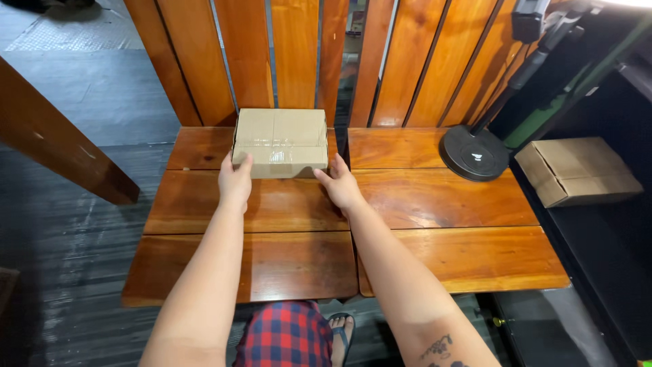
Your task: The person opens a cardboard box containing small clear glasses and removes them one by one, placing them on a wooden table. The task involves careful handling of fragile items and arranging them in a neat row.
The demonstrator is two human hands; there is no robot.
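Observation:
A brown cardboard box [280, 139], sealed with clear tape, sits at the back of a wooden slatted table [435, 197]. My left hand [235, 182] rests against the box's near left corner, thumb up on its edge. My right hand [339, 185] touches the near right corner with its fingers spread. Both hands press the sides of the box, which stays flat on the table.
A black round stand base [474, 153] with a slanted pole stands on the table's right part. A second cardboard box [577, 170] lies on a dark shelf at the right. Upright wooden slats [299, 54] rise behind the table. Dark floor lies at the left.

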